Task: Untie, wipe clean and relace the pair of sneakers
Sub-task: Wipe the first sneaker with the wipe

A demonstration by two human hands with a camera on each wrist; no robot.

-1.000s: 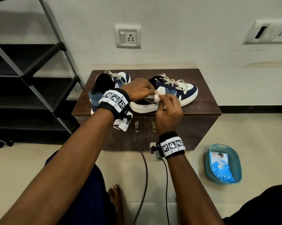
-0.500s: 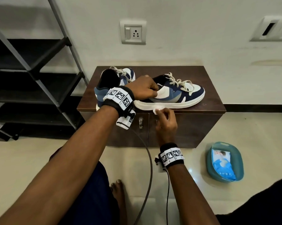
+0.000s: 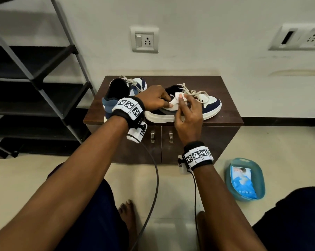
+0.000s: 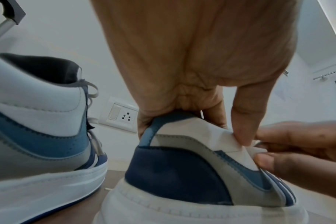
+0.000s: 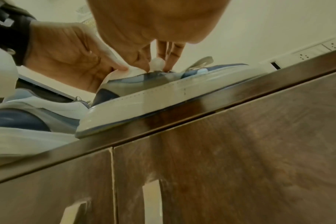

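Two navy, blue and white sneakers stood on a low dark-brown wooden cabinet (image 3: 227, 113) against the wall. The right-hand sneaker (image 3: 210, 105) lay sideways along the front edge, toe to the right, its cream laces (image 3: 194, 92) loose over the tongue. The left-hand sneaker (image 3: 116, 91) stood just beside it, heel toward the person, partly hidden behind the left wrist band.

The left hand (image 3: 153, 100) gripped the collar at the heel of the right-hand sneaker, fingers curled over the rim and thumb against the outer side. The right hand (image 3: 188, 116) pinched a small white wipe (image 3: 182, 97) between thumb and fingertips and pressed it to the sneaker's white side panel, close by the left thumb. That hand covered the middle of the shoe, so the spot under the wipe could not be seen.

A black metal shoe rack (image 3: 44, 84) stood to the left of the cabinet. A switch-and-socket plate (image 3: 144, 40) sat on the wall above the sneakers, another socket panel (image 3: 298, 38) farther right. On the tiled floor to the right, well apart from the cabinet, a teal plastic basin (image 3: 261, 185) held a blue pack of wet wipes (image 3: 242, 182). Cables (image 3: 155, 178) hung from both wrist bands, and a bare foot (image 3: 127, 220) rested on the floor.
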